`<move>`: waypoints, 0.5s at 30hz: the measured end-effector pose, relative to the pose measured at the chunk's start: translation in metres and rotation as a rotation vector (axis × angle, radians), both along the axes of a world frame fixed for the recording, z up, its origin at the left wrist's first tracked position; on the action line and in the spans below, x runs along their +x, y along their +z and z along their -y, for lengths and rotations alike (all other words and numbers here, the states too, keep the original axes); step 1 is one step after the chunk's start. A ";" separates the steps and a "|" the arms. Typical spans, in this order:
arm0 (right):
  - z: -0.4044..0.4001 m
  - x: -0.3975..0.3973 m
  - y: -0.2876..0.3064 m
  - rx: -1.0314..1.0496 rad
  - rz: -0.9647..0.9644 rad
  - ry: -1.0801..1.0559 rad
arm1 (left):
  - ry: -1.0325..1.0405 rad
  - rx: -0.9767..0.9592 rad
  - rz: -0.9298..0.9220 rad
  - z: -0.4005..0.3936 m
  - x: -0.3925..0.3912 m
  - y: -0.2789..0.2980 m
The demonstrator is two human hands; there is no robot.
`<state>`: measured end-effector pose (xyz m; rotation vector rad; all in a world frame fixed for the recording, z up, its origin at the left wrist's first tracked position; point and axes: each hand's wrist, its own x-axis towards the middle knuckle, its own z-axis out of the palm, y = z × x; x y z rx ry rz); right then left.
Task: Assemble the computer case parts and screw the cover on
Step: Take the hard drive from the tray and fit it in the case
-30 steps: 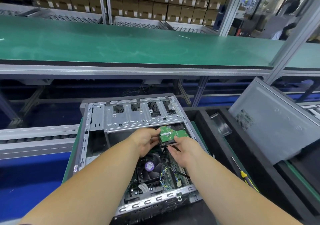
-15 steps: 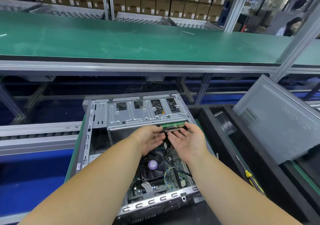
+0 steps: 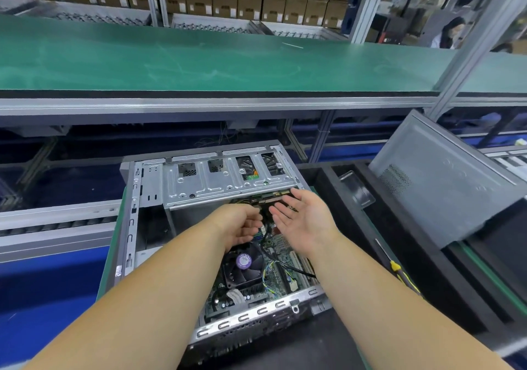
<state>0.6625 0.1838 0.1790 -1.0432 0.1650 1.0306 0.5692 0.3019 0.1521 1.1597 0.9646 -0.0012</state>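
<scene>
Open grey steel computer case (image 3: 134,227) lies on its side on the bench in front of the person, interior up. Silver perforated drive cage (image 3: 225,181) spans its far end. A drive with a green circuit board (image 3: 273,197) sits at the cage's near edge, only a thin strip showing, tucked mostly under the metal.

Left hand (image 3: 242,224) over the case middle, palm turned inward, fingers loosely curled near the drive's edge; cannot tell whether they touch it. Right hand (image 3: 305,218) palm up, fingers spread and straight, tips at or just under the drive's near edge.

Black CPU cooler fan with purple centre sticker (image 3: 243,264) below the hands, beside the green motherboard (image 3: 282,244) with its cables.

Grey metal side cover (image 3: 445,181) leans tilted on the right, in a black foam tray (image 3: 342,255). Yellow-handled screwdriver (image 3: 396,267) lies in that tray, well apart from both hands.
</scene>
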 end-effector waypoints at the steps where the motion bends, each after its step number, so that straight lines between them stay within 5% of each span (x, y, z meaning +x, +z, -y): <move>1: 0.004 0.000 0.004 0.016 0.004 0.013 | -0.024 0.023 0.028 0.003 0.000 0.003; 7: 0.043 0.020 0.028 0.161 0.069 0.009 | -0.083 0.278 0.235 0.021 0.002 0.023; 15: 0.113 0.103 0.028 0.201 0.158 -0.003 | -0.046 0.549 0.253 0.059 0.017 0.060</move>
